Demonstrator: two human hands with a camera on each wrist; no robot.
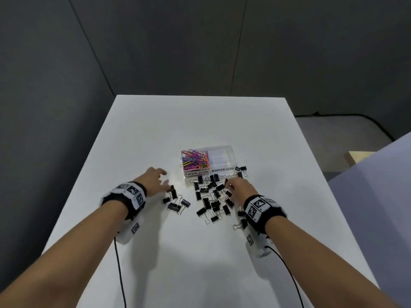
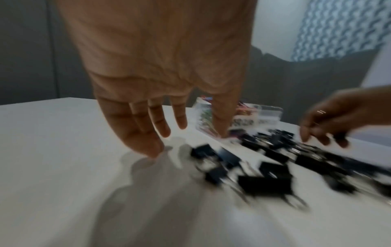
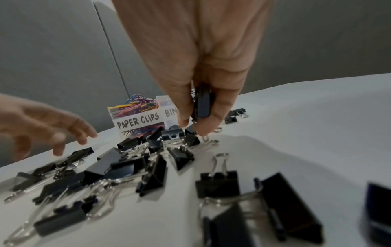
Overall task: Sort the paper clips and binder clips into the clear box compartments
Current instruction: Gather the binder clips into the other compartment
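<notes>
A clear two-part box [image 1: 222, 150] stands mid-table. Its left compartment, labelled PAPER CLIPS, holds several coloured paper clips [image 1: 194, 160]; the right one, labelled BINDER CLIPS, looks bare. Several black binder clips [image 1: 211, 201] lie scattered in front of the box, with a smaller group [image 1: 174, 200] to the left. My right hand [image 1: 235, 185] pinches a black binder clip [image 3: 203, 103] between thumb and fingers just above the pile, close to the box front. With fingers spread, my left hand [image 1: 159, 178] hovers over the table beside the smaller group and holds nothing [image 2: 160, 132].
The white table [image 1: 155, 134] ends at a far edge before a dark grey wall. Two more binder clips [image 1: 241, 170] lie at the box's right front corner. Cables trail from both wrist cameras toward me. A pale partition [image 1: 378, 196] rises at the right.
</notes>
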